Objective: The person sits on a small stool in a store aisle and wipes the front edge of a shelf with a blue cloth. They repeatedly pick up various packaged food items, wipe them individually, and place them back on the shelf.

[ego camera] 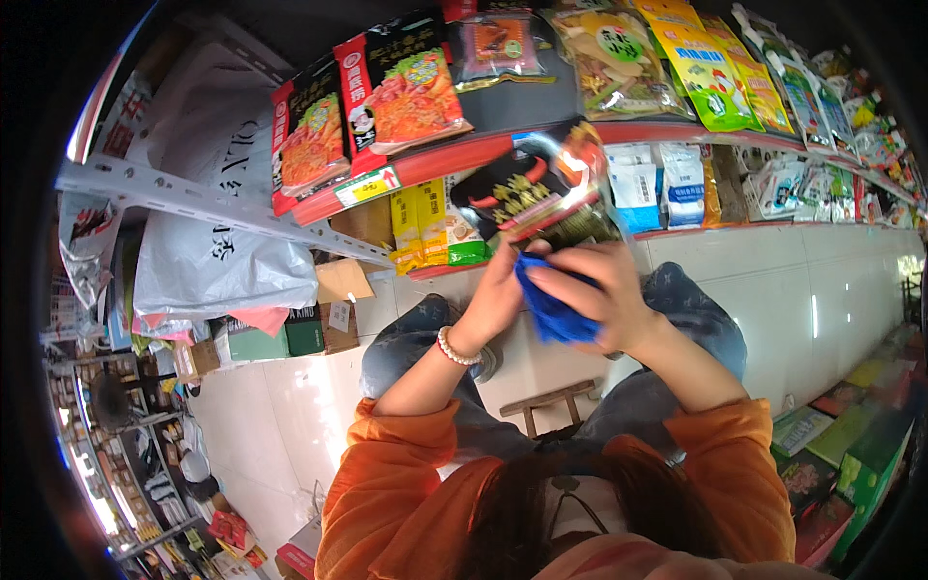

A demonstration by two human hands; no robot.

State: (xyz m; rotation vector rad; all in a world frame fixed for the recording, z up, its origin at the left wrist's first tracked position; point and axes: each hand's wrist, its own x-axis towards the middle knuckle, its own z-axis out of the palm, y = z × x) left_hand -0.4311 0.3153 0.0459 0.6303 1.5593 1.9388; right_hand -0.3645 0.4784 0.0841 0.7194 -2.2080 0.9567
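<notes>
My left hand (493,293) grips the bottom edge of a black, glossy plastic food packet (518,177), which is printed with red chillies and has a see-through lower part. In my right hand (605,293) is a bunched blue cloth (558,312), pressed near the packet's lower edge; the fingers are slightly blurred. Just beyond the packet runs the red front edge of a shelf (428,156). On that shelf, black and red food packets (406,90) lean to the left, and a clear bag of dried food (620,65) sits to the right of a gap.
Yellow seasoning packets (707,69) stand farther right. White and blue bags (634,185) and yellow packets (420,221) fill the lower shelf. A perforated metal bar (210,206) and a white plastic bag (225,261) are at left. Below me is a wooden stool (547,399); boxes (819,435) lie at right.
</notes>
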